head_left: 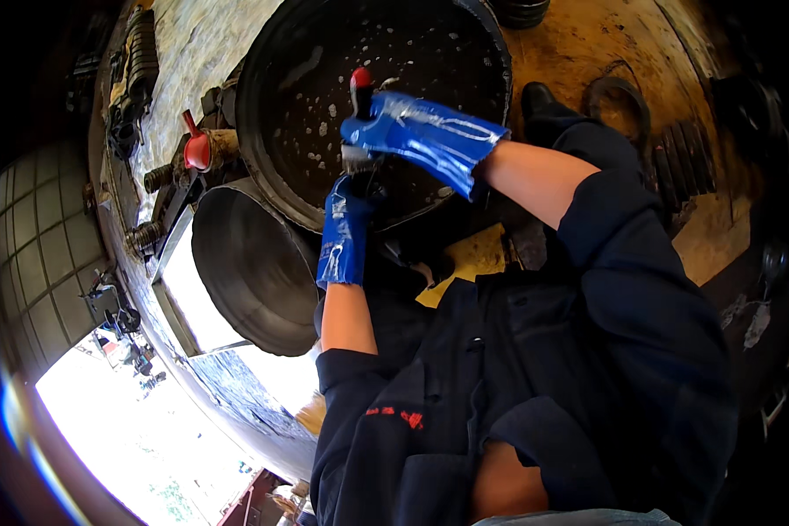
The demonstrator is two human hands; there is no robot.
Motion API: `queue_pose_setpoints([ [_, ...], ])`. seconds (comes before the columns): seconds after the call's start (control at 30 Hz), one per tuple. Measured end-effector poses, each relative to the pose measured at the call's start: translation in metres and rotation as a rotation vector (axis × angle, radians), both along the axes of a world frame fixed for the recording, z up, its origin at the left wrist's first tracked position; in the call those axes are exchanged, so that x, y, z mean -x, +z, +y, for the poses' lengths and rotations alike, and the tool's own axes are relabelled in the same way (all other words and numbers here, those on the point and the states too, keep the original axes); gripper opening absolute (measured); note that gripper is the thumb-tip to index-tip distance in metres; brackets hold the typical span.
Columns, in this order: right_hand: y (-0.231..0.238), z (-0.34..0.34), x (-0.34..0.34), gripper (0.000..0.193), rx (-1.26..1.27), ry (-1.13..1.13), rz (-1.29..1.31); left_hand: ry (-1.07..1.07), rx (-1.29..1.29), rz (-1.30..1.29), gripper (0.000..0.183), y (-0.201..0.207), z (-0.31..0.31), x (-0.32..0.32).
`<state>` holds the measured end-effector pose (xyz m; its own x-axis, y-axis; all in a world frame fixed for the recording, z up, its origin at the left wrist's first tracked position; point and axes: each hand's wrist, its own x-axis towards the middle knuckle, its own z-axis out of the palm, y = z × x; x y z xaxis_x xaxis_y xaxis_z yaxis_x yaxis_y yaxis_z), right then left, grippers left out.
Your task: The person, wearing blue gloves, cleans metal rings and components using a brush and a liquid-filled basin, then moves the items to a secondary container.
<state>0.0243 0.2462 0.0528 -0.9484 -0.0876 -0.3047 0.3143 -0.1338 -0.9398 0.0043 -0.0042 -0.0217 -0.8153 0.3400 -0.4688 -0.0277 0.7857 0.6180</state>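
Over a large round black basin (280,188) both my hands work in blue rubber gloves. My right hand (377,127) is closed round a brush (361,96) with a dark handle and a red end. The pale bristles point down toward my left hand (346,219), at the basin's near edge. The left fingers are curled around something dark under the bristles; its kind is lost in the shadow. Dark liquid (394,53) with whitish flecks of foam fills the basin below my hands.
A grey metal tub (254,272) is tilted against the basin's near left side. A red scoop-like thing (197,149) lies on a rusty cylinder left of the basin. Coiled or ribbed parts (140,57) stand far left. A dark ring (618,101) and a yellow sheet (469,259) lie on the right and near me.
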Motion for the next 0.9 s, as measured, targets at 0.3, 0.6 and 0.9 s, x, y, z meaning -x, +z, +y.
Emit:
queue_pose_setpoints([
  [0.3, 0.000, 0.007, 0.001, 0.041, -0.216, 0.077, -0.156, 0.014, -0.002, -0.041, 0.050, 0.004, -0.003, -0.002],
  [0.6, -0.013, 0.022, 0.014, 0.036, -0.261, -0.083, -0.150, 0.043, 0.059, -0.065, 0.055, -0.013, -0.001, 0.008],
  [0.9, -0.006, 0.011, -0.003, 0.036, -0.013, -0.042, 0.046, 0.020, -0.002, -0.077, 0.058, -0.017, 0.000, 0.012],
])
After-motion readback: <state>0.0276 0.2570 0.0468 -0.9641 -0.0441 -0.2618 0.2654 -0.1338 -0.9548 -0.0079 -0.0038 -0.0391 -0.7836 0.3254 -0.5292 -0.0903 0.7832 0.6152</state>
